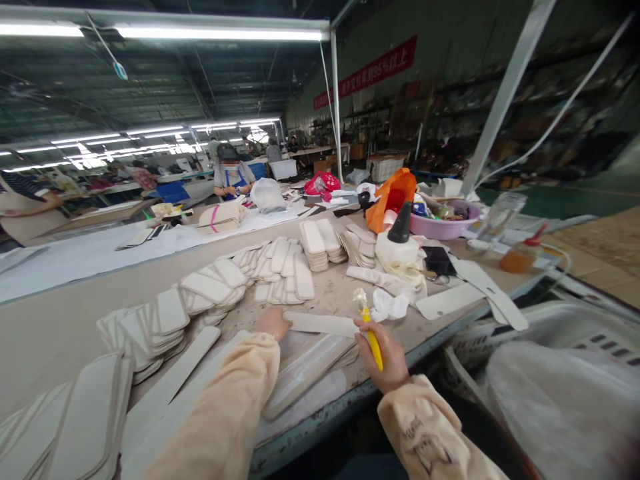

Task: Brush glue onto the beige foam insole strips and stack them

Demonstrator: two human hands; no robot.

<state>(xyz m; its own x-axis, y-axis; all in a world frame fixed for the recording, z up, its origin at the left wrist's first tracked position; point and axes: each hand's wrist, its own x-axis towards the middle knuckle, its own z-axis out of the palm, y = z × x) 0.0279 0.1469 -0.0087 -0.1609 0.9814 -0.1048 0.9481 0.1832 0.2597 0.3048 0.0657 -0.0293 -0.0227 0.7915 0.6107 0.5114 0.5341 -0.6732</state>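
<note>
A pale flat strip (323,325) stretches between my two hands above the near part of the table. My left hand (273,325) is closed at the strip's left end, its fingers partly hidden by the hand itself. In my right hand (386,359) is a yellow-handled brush (374,348), bristles up and coated with whitish paste. The fingers of that hand also touch the strip's right end. Below the strip lies a stack of longer pale pieces (305,373). Fanned piles of rounded pale panels (210,287) spread to the left and behind.
A white bottle with a black cone cap (397,250) stands right of the piles, near crumpled white paper (390,305). Beyond are an orange bag (390,200), a purple basin (443,228) and an amber squeeze bottle (523,257). A plastic-lined basket (560,373) stands at right. A co-worker (233,175) is across the table.
</note>
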